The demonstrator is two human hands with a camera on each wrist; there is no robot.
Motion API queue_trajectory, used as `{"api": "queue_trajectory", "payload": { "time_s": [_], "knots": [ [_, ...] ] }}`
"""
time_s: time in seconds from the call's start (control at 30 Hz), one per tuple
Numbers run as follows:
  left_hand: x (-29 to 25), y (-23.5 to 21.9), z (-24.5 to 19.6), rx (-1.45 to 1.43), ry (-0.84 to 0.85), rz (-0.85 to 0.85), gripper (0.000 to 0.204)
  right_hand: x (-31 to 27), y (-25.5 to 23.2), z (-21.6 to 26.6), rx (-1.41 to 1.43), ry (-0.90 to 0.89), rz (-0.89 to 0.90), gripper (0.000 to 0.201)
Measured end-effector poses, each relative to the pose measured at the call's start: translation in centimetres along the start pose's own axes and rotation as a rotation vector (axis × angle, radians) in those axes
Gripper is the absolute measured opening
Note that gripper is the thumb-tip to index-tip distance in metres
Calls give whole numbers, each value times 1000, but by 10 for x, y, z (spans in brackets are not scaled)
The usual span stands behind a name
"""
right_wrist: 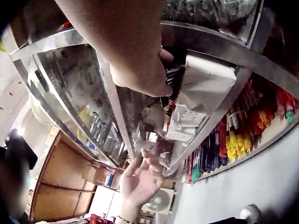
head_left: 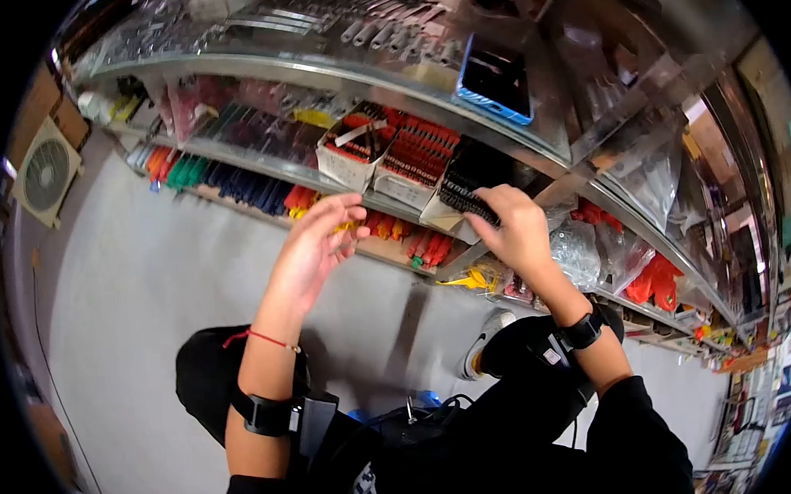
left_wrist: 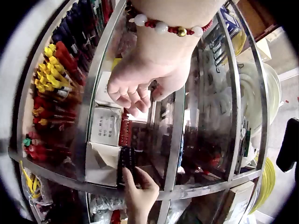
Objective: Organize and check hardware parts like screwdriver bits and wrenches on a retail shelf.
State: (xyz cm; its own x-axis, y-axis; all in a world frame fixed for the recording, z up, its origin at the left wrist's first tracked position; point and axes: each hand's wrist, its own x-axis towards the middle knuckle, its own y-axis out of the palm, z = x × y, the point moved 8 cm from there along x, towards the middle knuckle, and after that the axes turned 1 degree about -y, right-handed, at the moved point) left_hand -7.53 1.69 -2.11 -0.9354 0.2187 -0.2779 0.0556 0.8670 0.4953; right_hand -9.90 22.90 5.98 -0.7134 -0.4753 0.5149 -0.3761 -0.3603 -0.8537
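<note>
My right hand (head_left: 518,228) is at the open white box (head_left: 443,214) on the shelf, its thumb and fingers pinching at the packed row of small black clips (head_left: 463,187). In the left wrist view, the thumb and forefinger meet the near end of those black clips (left_wrist: 126,159). My left hand (head_left: 316,237) hangs in the air in front of the shelf, fingers loosely bent, holding nothing. Behind it stand a box of red clips (head_left: 418,153) and a box of mixed red and black pieces (head_left: 360,143).
A metal-framed glass shelf edge (head_left: 317,74) runs above the boxes, with a blue-edged phone (head_left: 494,79) lying on top. Bundles of coloured leads (head_left: 234,188) fill the lower shelf. Plastic bags (head_left: 576,248) lie at the right. A fan unit (head_left: 48,174) stands far left.
</note>
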Motion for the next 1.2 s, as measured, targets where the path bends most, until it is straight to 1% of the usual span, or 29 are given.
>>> {"api": "queue_trajectory", "payload": {
  "time_s": [0.03,0.07,0.1,0.2,0.23,0.3,0.37,0.4,0.43,0.5,0.53,0.63,0.67,0.77,0.8,0.83,0.87,0.9,0.97,1.03,1.07,1.1,1.17,1.2],
  "knots": [
    [-4,6,-2,-9,6,-22,33,0,-10,-2,16,-7,-42,27],
    [-6,10,-3,-11,12,-43,32,1,-22,-2,39,34,-50,25],
    [4,-12,-9,12,48,-35,32,12,-9,7,53,-4,-160,24],
    [-2,-12,-5,27,37,-35,30,9,-20,-2,193,115,-175,26],
    [-3,-13,-4,28,35,-34,30,9,-21,-6,242,232,-111,29],
    [-4,-13,-2,43,32,-29,31,0,-7,-23,542,402,-24,28],
    [-5,-8,1,68,13,-3,33,-7,6,-17,1061,533,39,26],
    [-5,-5,3,85,3,10,34,-11,14,-13,1201,568,108,25],
    [-6,3,5,113,11,53,35,-14,18,-6,1279,565,153,25],
    [-11,19,11,176,17,137,38,-18,25,16,1473,625,242,24],
    [-13,29,13,206,24,207,40,-23,33,16,1468,627,268,24],
    [-11,41,25,295,43,291,39,-33,52,23,1552,690,309,24],
    [-9,41,26,280,98,281,34,-37,57,23,1500,667,326,23],
    [-3,33,29,332,118,193,26,-38,60,36,1558,665,381,24],
    [-3,32,27,338,129,174,24,-36,61,39,1558,617,378,23],
    [-2,33,26,342,141,157,21,-33,62,40,1543,615,383,23],
    [-2,34,26,342,151,142,19,-30,61,40,1526,617,391,23],
    [-1,37,28,342,146,166,18,-28,61,40,1509,616,396,22],
    [-2,42,31,342,132,212,15,-26,64,39,1378,553,302,29],
    [-2,45,38,371,114,215,14,-27,67,35,1253,494,213,33],
    [-3,47,42,385,104,214,13,-30,69,38,1178,496,208,39],
    [-3,46,43,377,129,179,13,-32,68,38,1087,488,155,39],
    [-3,45,45,356,174,112,13,-31,69,36,1058,440,65,42],
    [-2,44,45,359,188,92,13,-31,71,33,1054,447,69,43]
  ]
}}
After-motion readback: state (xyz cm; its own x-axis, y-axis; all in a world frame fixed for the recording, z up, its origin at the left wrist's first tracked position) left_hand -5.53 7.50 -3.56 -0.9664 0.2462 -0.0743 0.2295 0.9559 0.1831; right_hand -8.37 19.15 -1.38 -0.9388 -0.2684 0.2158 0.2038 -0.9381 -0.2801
